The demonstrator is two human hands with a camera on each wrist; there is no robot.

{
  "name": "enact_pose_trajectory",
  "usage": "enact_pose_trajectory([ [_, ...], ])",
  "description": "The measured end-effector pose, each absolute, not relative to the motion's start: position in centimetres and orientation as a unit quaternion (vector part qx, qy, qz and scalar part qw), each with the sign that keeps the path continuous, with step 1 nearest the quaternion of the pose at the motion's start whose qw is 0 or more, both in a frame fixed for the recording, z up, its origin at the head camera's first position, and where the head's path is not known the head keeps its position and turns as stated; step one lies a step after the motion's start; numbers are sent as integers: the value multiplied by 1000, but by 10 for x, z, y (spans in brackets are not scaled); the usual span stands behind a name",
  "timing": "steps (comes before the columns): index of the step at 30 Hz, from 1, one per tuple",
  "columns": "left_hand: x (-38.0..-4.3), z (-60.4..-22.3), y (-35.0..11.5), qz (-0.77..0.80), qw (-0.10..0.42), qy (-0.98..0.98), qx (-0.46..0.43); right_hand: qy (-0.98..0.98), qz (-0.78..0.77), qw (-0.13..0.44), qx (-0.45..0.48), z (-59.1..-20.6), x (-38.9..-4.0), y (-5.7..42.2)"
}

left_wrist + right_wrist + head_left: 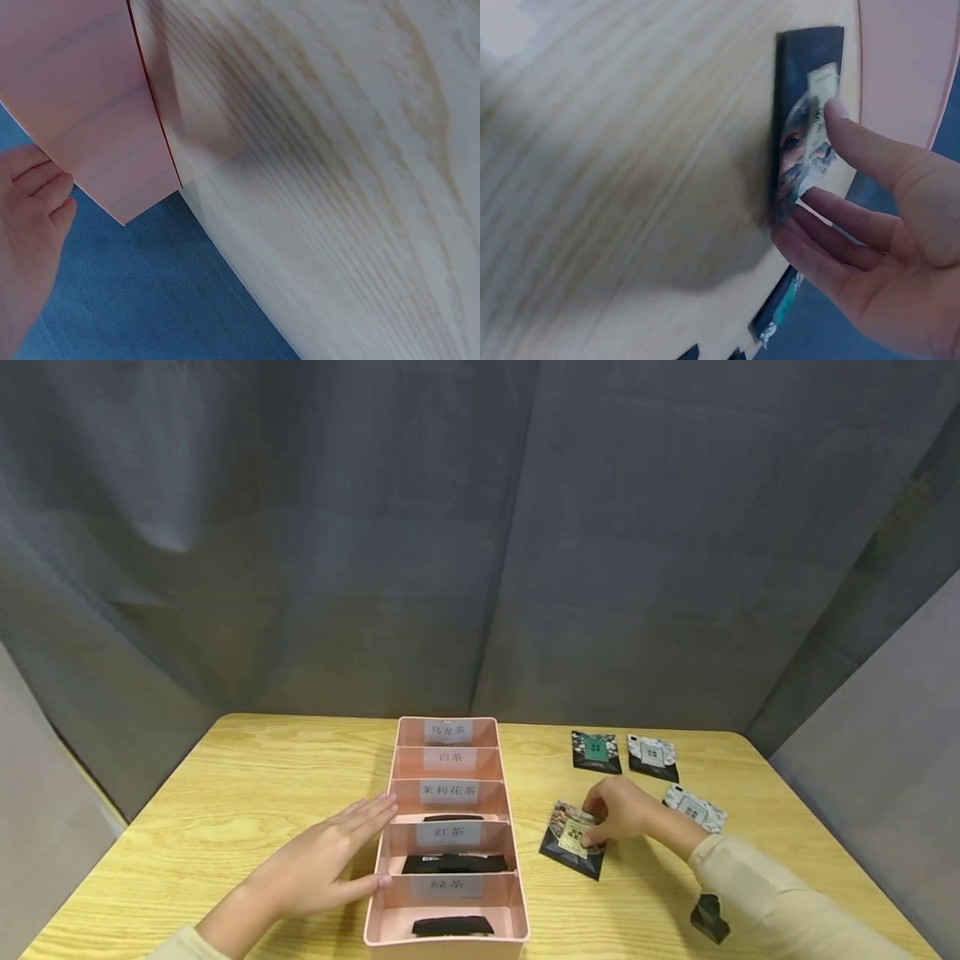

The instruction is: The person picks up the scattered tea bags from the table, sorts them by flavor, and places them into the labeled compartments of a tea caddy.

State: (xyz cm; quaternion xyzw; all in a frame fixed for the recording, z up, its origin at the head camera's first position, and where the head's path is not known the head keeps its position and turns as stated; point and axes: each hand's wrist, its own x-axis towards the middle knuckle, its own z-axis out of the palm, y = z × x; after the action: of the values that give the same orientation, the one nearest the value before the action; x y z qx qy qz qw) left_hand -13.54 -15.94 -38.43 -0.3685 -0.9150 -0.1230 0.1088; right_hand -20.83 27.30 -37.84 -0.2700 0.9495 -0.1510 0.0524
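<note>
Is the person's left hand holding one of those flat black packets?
No, the left hand holds nothing and rests against the side rim of the pink, rectangular, five-compartment box.

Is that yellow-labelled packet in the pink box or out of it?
Out: the right hand grips the yellow-labelled packet to the right of the pink box.

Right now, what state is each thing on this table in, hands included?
Pink box: upright, dark packets inside.
Left hand: fingers extended, touching the box.
Right hand: pinching the yellow-labelled packet.
Yellow-labelled packet: held; whether lifted, unclear.
Green-labelled packet: lying flat.
Far white-labelled packet: lying flat.
Near white-labelled packet: lying flat, partly hidden.
Lower-right dark packet: partly hidden.
</note>
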Motion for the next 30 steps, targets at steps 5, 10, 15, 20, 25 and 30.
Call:
enact_pose_trajectory([
  [5,-136,-383,-159,-122,104,-916,-367,952,-162,51,-255,-385,-208,274],
  [10,-136,-382,-159,-120,102,-917,-368,954,-178,55,-236,-388,-208,272],
  [15,-135,-383,-159,-119,102,-917,-367,955,-201,68,-210,-386,-210,272],
  [20,-135,-383,-159,-123,104,-916,-367,952,-232,92,-179,-381,-212,274],
  [25,-135,-383,-159,-123,104,-916,-368,941,-266,120,-171,-374,-216,277],
  [30,-136,-383,-159,-120,107,-915,-369,930,-296,158,-150,-367,-223,279],
])
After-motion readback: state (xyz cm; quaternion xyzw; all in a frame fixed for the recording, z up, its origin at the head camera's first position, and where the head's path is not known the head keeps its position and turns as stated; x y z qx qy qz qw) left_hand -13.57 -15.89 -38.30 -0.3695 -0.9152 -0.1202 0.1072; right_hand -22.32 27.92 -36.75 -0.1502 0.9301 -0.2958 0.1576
